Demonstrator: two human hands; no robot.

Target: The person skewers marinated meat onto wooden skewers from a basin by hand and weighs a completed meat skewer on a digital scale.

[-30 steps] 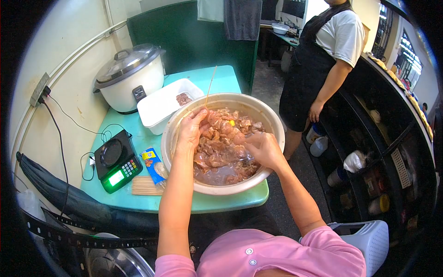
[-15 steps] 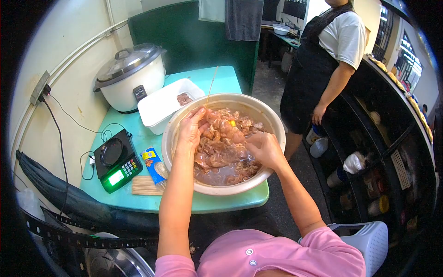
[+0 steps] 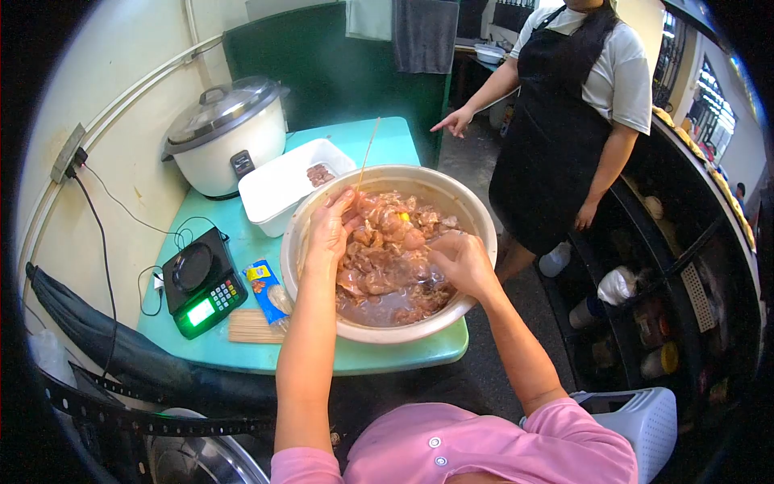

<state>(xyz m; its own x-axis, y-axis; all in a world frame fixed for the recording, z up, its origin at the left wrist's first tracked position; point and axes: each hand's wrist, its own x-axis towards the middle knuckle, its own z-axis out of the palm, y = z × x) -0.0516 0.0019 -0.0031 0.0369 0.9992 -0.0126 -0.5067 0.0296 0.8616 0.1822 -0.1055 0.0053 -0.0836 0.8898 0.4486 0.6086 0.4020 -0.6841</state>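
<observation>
A large off-white basin (image 3: pixel 395 331) holds pieces of raw marinated meat (image 3: pixel 379 270) in cloudy liquid. Over its left side, my left hand (image 3: pixel 329 232) is closed around a thin bamboo skewer (image 3: pixel 370 152) that points up and slightly right; meat lies against the fingers. At the right inside of the basin, my right hand (image 3: pixel 463 261) is closed with its fingertips at the meat; what they pinch is hidden. A small yellow piece (image 3: pixel 405 217) shows among the meat. Behind the basin, a white tub (image 3: pixel 278 189) has a few meat pieces (image 3: pixel 320 174) in it.
On the turquoise table (image 3: pixel 387 139) stand a rice cooker (image 3: pixel 224 141) and a lit digital scale (image 3: pixel 199 284). Bamboo sticks (image 3: pixel 254 326) lie beside a blue packet (image 3: pixel 268 292). A person in a black apron (image 3: pixel 548 153) stands at right, near dark shelves (image 3: pixel 637 266).
The person in the apron has raised one arm and now points leftward, toward the table. My two hands stay in nearly the same places at the basin.
</observation>
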